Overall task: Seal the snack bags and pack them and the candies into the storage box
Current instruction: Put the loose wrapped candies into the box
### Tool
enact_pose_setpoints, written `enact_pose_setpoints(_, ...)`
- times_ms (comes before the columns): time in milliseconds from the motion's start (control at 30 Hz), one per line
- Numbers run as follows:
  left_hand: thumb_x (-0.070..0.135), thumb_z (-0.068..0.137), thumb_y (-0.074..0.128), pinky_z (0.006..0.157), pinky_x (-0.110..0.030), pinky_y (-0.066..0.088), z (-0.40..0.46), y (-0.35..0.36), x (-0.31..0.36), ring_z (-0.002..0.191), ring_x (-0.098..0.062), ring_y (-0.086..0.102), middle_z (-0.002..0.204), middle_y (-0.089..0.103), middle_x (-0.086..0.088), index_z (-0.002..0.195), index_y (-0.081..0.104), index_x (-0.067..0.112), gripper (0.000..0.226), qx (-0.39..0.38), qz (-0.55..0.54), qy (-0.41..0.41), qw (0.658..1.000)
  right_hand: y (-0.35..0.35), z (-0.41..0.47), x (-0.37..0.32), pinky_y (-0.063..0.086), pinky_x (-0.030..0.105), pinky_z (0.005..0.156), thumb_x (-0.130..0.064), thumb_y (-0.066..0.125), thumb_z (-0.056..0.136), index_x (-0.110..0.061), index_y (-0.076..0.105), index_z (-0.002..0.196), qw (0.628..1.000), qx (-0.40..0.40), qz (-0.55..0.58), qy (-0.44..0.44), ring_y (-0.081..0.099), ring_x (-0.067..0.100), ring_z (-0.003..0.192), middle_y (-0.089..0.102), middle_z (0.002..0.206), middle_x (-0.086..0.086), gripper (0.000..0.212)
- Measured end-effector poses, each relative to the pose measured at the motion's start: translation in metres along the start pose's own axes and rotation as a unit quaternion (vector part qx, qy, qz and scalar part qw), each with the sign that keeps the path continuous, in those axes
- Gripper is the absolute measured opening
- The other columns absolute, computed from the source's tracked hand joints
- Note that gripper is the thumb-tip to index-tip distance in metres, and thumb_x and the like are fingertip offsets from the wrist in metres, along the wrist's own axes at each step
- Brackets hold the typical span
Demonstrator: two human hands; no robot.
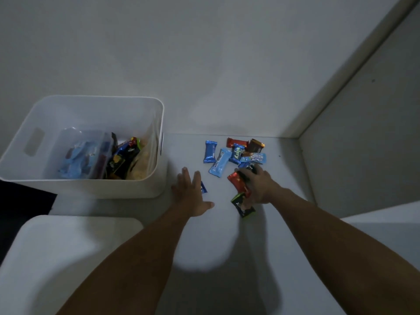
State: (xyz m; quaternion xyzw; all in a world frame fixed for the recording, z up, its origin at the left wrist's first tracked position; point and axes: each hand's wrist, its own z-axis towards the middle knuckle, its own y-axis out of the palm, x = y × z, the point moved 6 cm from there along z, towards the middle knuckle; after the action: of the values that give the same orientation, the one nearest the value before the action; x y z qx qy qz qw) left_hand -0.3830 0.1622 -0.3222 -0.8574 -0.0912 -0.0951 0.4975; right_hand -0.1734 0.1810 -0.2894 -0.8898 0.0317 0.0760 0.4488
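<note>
A white storage box [95,185] stands at the left with bagged snacks and candies inside. Several wrapped candies lie on the white tabletop to its right, among them a dark blue one [210,152] and a light blue one [220,162]. My left hand [189,194] lies flat with straight fingers, covering most of a small blue candy [203,187]. My right hand [256,186] grips a bunch of candies: a red one [236,181] and a green-black one [243,205] stick out of it.
The box's white lid [56,258] lies at the near left. A wall rises behind the table and a side wall [363,144] closes off the right. A dark object [22,201] sits at the left edge beside the box.
</note>
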Motion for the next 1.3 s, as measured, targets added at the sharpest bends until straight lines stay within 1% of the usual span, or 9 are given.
enact_pose_setpoints(167,0.057,0.086,0.056,0.116,-0.056,-0.003,0.013,0.012,0.015,0.144,-0.036,-0.023,0.155,-0.03,-0.013,0.151,-0.014,0.023,0.102,0.041,-0.014,0.028,0.999,0.012,0.011,0.003,0.033,0.063,0.105,-0.053,0.083,0.058,-0.044,0.014,0.147,0.999,0.036,-0.023,-0.011,0.008,0.041,0.142,0.001,0.158,0.006,0.113)
enact_pose_setpoints(267,0.053,0.088,0.055,0.117,-0.057,-0.004,0.023,0.018,0.025,0.143,-0.034,-0.026,0.154,-0.033,-0.012,0.15,-0.016,0.025,0.098,0.047,-0.039,0.051,0.997,0.008,0.019,0.003,0.038,0.057,0.103,-0.055,0.079,0.064,-0.042,0.021,0.144,0.997,0.066,-0.024,-0.02,0.022,0.039,0.136,0.008,0.156,0.008,0.1)
enact_pose_setpoints(400,0.048,0.088,0.057,0.117,-0.057,-0.005,0.04,0.017,0.037,0.143,-0.035,-0.026,0.153,-0.035,-0.01,0.15,-0.017,0.03,0.097,0.077,-0.037,0.074,0.994,0.005,0.027,0.005,0.046,0.049,0.095,-0.057,0.076,0.065,-0.041,0.024,0.141,0.995,0.09,-0.017,-0.031,0.039,0.032,0.123,0.037,0.141,0.008,0.094)
enact_pose_setpoints(667,0.032,0.09,0.056,0.114,-0.06,-0.001,0.073,-0.002,0.053,0.144,-0.037,-0.02,0.157,-0.025,-0.011,0.151,-0.004,0.035,0.085,0.104,0.004,0.115,0.988,0.002,0.038,0.01,0.049,0.04,0.085,-0.042,0.074,0.074,-0.038,0.032,0.138,0.993,0.111,0.02,-0.035,0.046,0.027,0.114,0.045,0.129,0.007,0.076)
enact_pose_setpoints(800,0.037,0.093,0.053,0.114,-0.058,0.006,0.081,0.0,0.056,0.146,-0.037,-0.005,0.16,-0.009,-0.01,0.151,0.014,0.037,0.069,0.133,0.004,0.126,0.983,0.002,0.041,0.014,0.048,0.037,0.084,-0.033,0.075,0.073,-0.038,0.037,0.133,0.992,0.115,0.048,-0.031,0.05,0.028,0.107,0.047,0.124,0.009,0.072)
enact_pose_setpoints(933,0.011,0.089,0.059,0.103,-0.042,0.035,0.077,-0.007,0.059,0.128,-0.034,0.034,0.156,0.021,-0.011,0.142,0.041,0.027,0.059,0.205,-0.011,0.128,0.97,-0.001,0.041,0.02,0.048,0.035,0.079,-0.029,0.075,0.074,-0.03,0.042,0.125,0.988,0.122,0.092,-0.01,0.055,0.028,0.099,0.052,0.118,0.011,0.061)
enact_pose_setpoints(1033,-0.004,0.083,0.062,0.102,-0.038,0.041,0.071,-0.005,0.056,0.123,-0.033,0.04,0.149,0.034,-0.015,0.135,0.051,0.016,0.057,0.208,-0.076,0.138,0.965,-0.001,0.039,0.02,0.047,0.034,0.079,-0.028,0.076,0.074,-0.026,0.043,0.124,0.985,0.129,0.113,-0.009,0.056,0.028,0.102,0.057,0.119,0.01,0.06)
enact_pose_setpoints(1167,-0.016,0.078,0.059,0.1,-0.045,0.046,0.06,-0.008,0.051,0.119,-0.038,0.045,0.136,0.047,-0.022,0.124,0.06,0.003,0.05,0.219,-0.164,0.168,0.947,-0.009,0.033,0.016,0.046,0.032,0.079,-0.027,0.077,0.076,-0.025,0.044,0.124,0.983,0.125,0.135,-0.012,0.055,0.026,0.106,0.058,0.124,0.007,0.059)
enact_pose_setpoints(1300,-0.013,0.076,0.056,0.091,-0.039,0.049,0.042,-0.026,0.051,0.103,-0.035,0.05,0.118,0.058,-0.02,0.114,0.064,0.001,0.042,0.237,-0.175,0.185,0.937,-0.022,0.024,0.014,0.042,0.029,0.073,-0.019,0.075,0.078,-0.028,0.039,0.129,0.985,0.113,0.129,-0.004,0.054,0.023,0.098,0.056,0.127,0.008,0.064)
